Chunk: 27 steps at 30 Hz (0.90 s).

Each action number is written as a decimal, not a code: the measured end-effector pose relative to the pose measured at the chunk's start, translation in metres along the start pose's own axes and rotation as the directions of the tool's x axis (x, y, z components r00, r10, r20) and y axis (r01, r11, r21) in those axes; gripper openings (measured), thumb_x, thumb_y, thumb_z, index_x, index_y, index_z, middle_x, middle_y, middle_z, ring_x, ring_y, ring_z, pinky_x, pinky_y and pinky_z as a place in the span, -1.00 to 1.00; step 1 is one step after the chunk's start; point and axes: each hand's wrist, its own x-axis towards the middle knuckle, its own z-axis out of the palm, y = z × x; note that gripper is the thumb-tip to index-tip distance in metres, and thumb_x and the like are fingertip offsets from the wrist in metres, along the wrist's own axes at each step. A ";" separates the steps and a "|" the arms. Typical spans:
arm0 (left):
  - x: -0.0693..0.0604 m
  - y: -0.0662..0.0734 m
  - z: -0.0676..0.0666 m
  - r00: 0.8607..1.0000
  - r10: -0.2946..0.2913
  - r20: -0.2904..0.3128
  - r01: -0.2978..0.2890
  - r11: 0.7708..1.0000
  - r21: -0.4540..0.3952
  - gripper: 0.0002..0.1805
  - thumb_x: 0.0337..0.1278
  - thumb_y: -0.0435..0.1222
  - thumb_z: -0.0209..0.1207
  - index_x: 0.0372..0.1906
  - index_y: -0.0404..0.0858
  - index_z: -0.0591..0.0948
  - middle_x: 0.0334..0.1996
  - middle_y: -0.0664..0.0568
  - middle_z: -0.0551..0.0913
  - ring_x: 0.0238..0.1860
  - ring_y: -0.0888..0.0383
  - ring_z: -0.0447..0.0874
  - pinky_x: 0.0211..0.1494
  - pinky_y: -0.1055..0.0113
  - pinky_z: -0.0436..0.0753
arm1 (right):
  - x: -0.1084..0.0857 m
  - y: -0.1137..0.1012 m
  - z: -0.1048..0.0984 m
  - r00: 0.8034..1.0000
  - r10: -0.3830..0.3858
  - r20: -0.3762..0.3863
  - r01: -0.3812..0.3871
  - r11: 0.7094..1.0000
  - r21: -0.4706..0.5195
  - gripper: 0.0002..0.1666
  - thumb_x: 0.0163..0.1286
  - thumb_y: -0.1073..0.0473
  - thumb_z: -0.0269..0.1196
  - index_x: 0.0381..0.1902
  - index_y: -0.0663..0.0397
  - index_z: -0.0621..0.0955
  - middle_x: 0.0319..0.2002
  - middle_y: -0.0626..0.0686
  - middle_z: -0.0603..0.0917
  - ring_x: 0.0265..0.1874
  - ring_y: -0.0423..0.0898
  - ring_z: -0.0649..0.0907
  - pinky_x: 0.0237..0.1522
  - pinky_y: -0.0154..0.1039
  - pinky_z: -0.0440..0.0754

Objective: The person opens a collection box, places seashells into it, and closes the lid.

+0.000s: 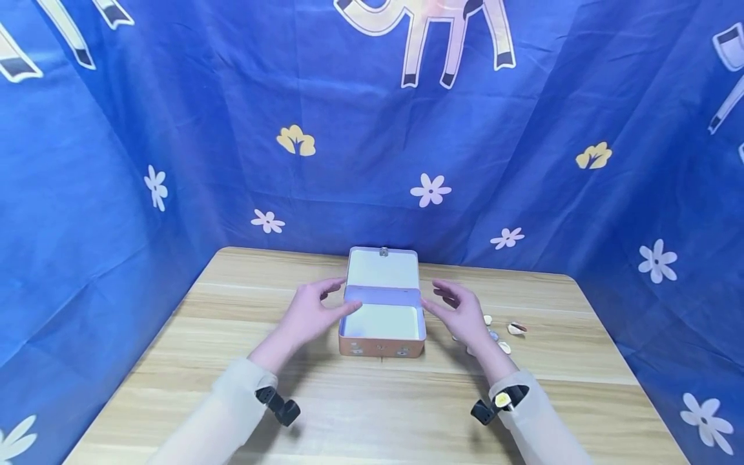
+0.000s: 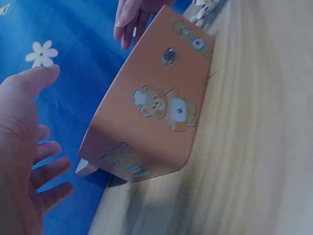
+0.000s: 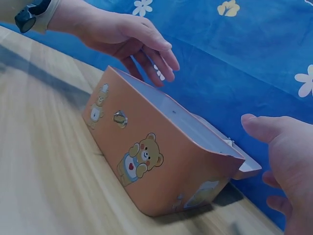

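Note:
A hinged tin box [image 1: 381,347] stands on the table with its lid [image 1: 383,268] tipped back; its inside looks bare and white. Orange outer walls carry bear pictures, and a metal catch [image 3: 120,119] sits on the front wall. My left hand [image 1: 308,314] hovers at the box's left side, thumb over the left rim in the head view, fingers spread and holding nothing. Opposite it, my right hand [image 1: 463,314] is held beside the right rim, fingers loosely bent and grasping nothing. Both wrist views show gaps between the hands and the box.
Several small shell- or stone-like pieces [image 1: 504,348] lie on the wooden table [image 1: 244,303], partly behind my right hand and forearm. A blue patterned cloth [image 1: 349,187] hangs around the table's back and sides.

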 end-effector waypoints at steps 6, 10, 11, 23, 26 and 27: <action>-0.017 0.007 0.002 1.000 0.021 -0.015 -0.020 0.996 0.083 -0.04 0.03 0.29 0.50 0.36 -0.31 0.63 0.32 -0.12 0.65 0.39 -0.13 0.54 0.43 -0.08 0.50 | -0.013 -0.002 -0.009 0.999 -0.028 0.027 0.027 0.999 0.030 -0.33 0.32 0.16 0.57 0.31 0.29 0.63 0.27 0.30 0.65 0.26 0.23 0.65 0.40 0.13 0.49; -0.027 0.007 0.006 0.998 0.058 -0.020 -0.055 0.989 0.137 0.00 -0.01 0.28 0.52 0.38 -0.35 0.60 0.34 -0.15 0.62 0.40 -0.18 0.53 0.47 -0.09 0.44 | -0.020 -0.001 -0.015 0.999 -0.021 0.036 0.021 1.000 0.003 -0.36 0.34 0.17 0.55 0.30 0.29 0.64 0.25 0.26 0.68 0.25 0.20 0.66 0.38 0.07 0.52; -0.030 0.006 0.008 0.997 0.073 -0.021 -0.070 0.987 0.142 0.02 -0.01 0.26 0.53 0.39 -0.37 0.59 0.35 -0.18 0.61 0.40 -0.20 0.52 0.47 -0.11 0.44 | -0.022 -0.001 -0.016 0.999 -0.017 0.039 0.017 1.000 -0.002 -0.37 0.34 0.17 0.55 0.30 0.28 0.64 0.25 0.24 0.69 0.24 0.18 0.66 0.37 0.05 0.53; -0.044 -0.002 0.024 0.992 0.114 -0.051 -0.100 0.972 0.213 0.09 -0.03 0.29 0.53 0.44 -0.39 0.53 0.38 -0.24 0.55 0.37 -0.21 0.54 0.42 -0.05 0.49 | -0.042 0.004 -0.031 0.997 -0.029 0.066 0.031 0.999 -0.029 -0.37 0.36 0.15 0.54 0.30 0.30 0.63 0.27 0.22 0.68 0.26 0.16 0.65 0.36 0.02 0.53; -0.046 -0.002 0.027 0.992 0.108 -0.066 -0.091 0.971 0.222 0.09 -0.05 0.27 0.54 0.45 -0.36 0.53 0.37 -0.26 0.55 0.36 -0.24 0.55 0.40 -0.07 0.49 | -0.045 0.006 -0.033 0.997 -0.040 0.068 0.042 0.999 -0.034 -0.37 0.36 0.15 0.53 0.29 0.31 0.63 0.27 0.22 0.68 0.26 0.16 0.65 0.36 0.02 0.54; -0.046 -0.002 0.028 0.992 0.108 -0.070 -0.089 0.970 0.225 0.08 -0.04 0.27 0.54 0.45 -0.35 0.53 0.37 -0.26 0.55 0.35 -0.25 0.55 0.40 -0.09 0.49 | -0.046 0.006 -0.033 0.997 -0.046 0.068 0.048 0.998 -0.032 -0.38 0.37 0.16 0.53 0.29 0.31 0.63 0.26 0.23 0.68 0.26 0.17 0.65 0.35 0.03 0.54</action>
